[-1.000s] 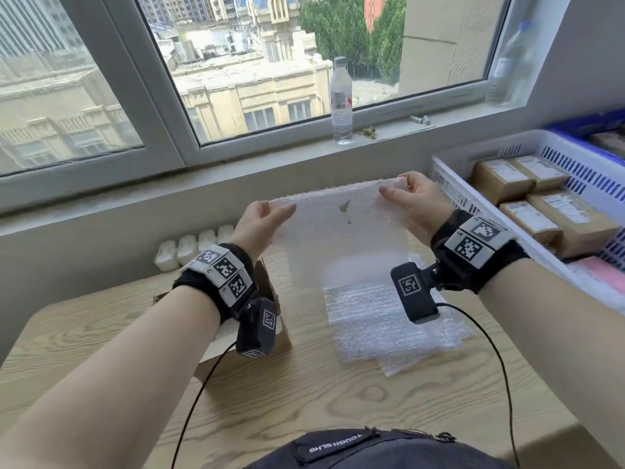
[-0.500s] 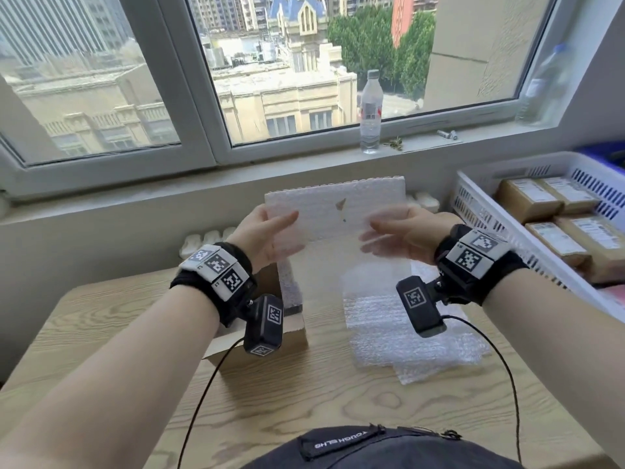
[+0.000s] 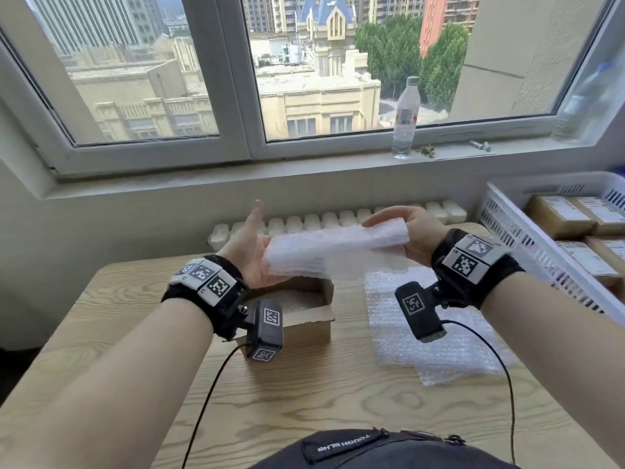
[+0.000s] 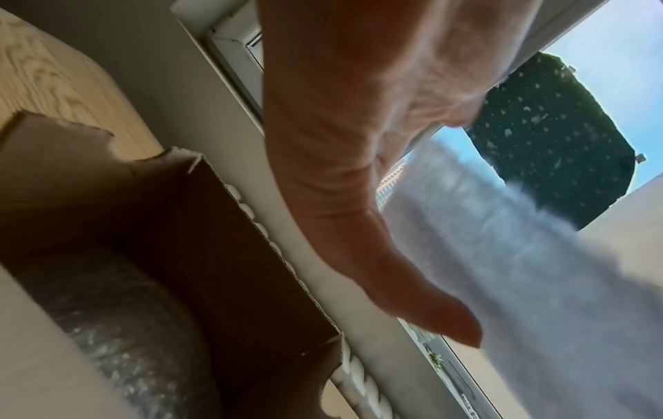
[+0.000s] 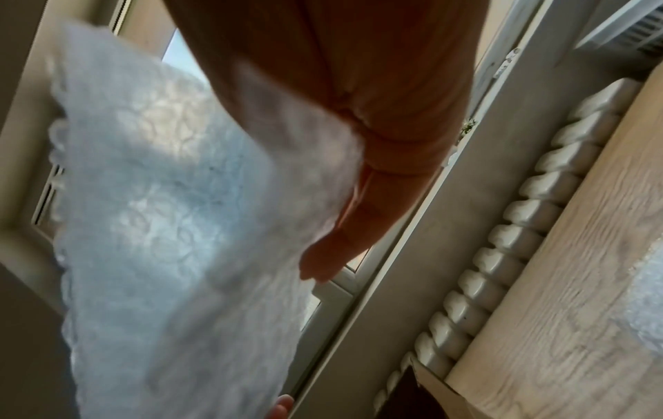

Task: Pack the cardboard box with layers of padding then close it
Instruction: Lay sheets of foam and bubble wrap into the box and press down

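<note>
— What room are you working in?

— I'm holding the bubble wrap sheet (image 3: 334, 247) in the air, above the open cardboard box (image 3: 304, 311) just below my left hand (image 3: 252, 255); spare wrap (image 3: 436, 336) is lying under my right hand (image 3: 417, 235), and the white basket (image 3: 514, 228) edge is sitting close beyond it.

— And your hold?

— Right fingers are curling round one end. My left palm is lying open, fingers straight, propping the other end. The sheet is looking folded, white, bubbly.

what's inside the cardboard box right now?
The open brown cardboard box holds a layer of clear bubble wrap on its floor. Anything beneath that wrap is covered. In the head view the left hand and folded white bubble wrap sheet hide part of the interior.
</note>
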